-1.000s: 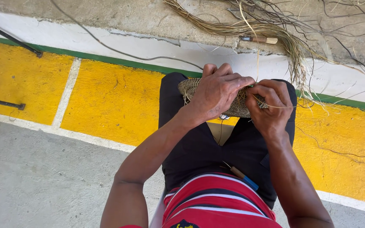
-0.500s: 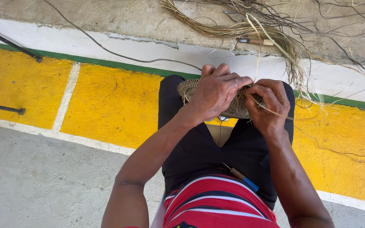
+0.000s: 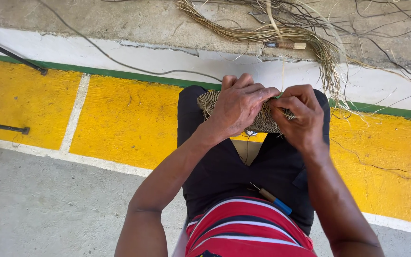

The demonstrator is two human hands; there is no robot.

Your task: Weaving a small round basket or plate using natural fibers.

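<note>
Both hands (image 3: 272, 112) | grip woven disc (image 3: 262, 121) | on knees

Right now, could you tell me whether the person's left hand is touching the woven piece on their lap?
Touching. The head view shows the left hand lying over the woven piece, fingers curled across its top edge, no gap visible.

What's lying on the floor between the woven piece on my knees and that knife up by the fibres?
In the head view, only bare floor: a green stripe and white band separate the woven disc from the wooden-handled knife.
</note>
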